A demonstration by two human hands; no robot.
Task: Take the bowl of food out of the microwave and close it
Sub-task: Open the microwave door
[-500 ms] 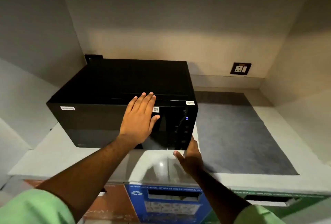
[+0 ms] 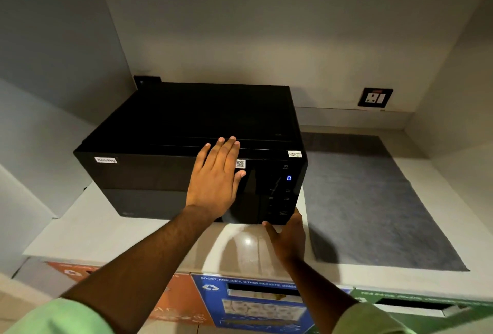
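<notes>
Both arms are bare from the wrist up to pale green sleeves: the left sleeve and right sleeve end above the forearms. The hands wear nothing.

Lighting was dim and warm; glare spot showed on the worktop, frame edges were bowed, foreground sleeves were blurred.

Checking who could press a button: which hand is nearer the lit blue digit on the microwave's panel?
Right. The right hand sits at the panel's bottom edge, below the blue digit; the left hand lies flat on the microwave door, leftward.
</notes>
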